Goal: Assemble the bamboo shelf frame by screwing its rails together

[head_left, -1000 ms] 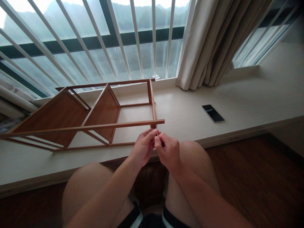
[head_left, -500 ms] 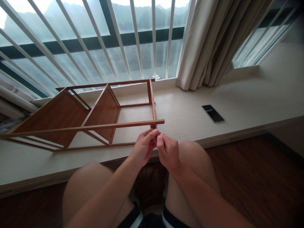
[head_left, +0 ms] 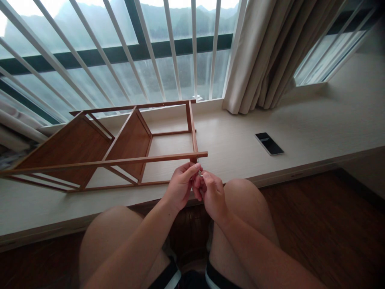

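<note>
A brown wooden shelf frame (head_left: pixel 156 157) lies on its side on the sill, its legs pointing right. Just below the near right end of its rail, my left hand (head_left: pixel 181 185) is closed, thumb and forefinger pinched round a thin silvery metal rod that looks like a hex key (head_left: pixel 200 174). My right hand (head_left: pixel 214 194) is closed beside it, finger and thumb at the bent end of the same key. The key's upper tip reaches up to the underside of the rail. The fingers hide most of the key, and any screw there is too small to make out.
A dark phone (head_left: pixel 270 143) lies to the right on the pale window sill (head_left: pixel 303 128). Behind the frame stand white window bars (head_left: pixel 195 52), and a beige curtain (head_left: pixel 258 60) hangs at the right. My knees (head_left: pixel 246 196) are against the sill's front edge.
My right hand has loosened and shifted slightly, its fingers opening a little, so more of the silvery key shows. My left hand and the frame stay nearly in place.
</note>
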The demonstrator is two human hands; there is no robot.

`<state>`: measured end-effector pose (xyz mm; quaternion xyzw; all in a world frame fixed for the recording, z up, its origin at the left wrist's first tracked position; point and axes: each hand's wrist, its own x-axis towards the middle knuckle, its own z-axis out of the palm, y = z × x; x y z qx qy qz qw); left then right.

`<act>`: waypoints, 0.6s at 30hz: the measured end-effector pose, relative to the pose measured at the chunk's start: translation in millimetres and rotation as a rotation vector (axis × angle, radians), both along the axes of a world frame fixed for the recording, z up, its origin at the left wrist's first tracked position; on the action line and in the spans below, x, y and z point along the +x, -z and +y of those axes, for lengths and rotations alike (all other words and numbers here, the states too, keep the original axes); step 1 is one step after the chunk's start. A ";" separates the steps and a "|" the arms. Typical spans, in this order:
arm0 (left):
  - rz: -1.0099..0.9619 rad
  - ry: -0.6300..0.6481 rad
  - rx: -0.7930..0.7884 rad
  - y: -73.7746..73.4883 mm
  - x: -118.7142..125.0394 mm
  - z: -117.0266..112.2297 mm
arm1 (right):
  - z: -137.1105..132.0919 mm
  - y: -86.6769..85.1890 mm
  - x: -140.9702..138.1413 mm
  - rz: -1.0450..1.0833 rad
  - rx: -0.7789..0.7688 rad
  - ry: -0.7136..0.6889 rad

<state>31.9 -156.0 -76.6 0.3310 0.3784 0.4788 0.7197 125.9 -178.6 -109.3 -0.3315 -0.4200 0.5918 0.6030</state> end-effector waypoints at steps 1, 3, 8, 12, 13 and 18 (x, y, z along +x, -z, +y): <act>0.002 -0.004 -0.004 -0.7 0.3 -0.1 | -0.2 0.4 -0.3 0.011 -0.003 -0.002; 0.007 -0.008 -0.007 -2.3 0.7 -0.5 | -0.9 0.5 -0.3 -0.001 -0.001 0.003; 0.027 -0.020 -0.009 -5.5 0.6 -1.9 | -2.9 -2.2 1.8 -0.107 0.044 0.026; 0.033 -0.041 0.003 -4.2 -0.1 -2.1 | -3.2 -3.7 2.1 -0.158 0.059 0.044; 0.038 -0.043 0.006 -3.7 -0.3 -2.3 | -3.3 -3.8 1.8 -0.164 0.058 0.046; 0.047 -0.040 0.013 -2.5 -1.1 -4.3 | -4.5 -3.4 1.3 -0.184 0.056 0.047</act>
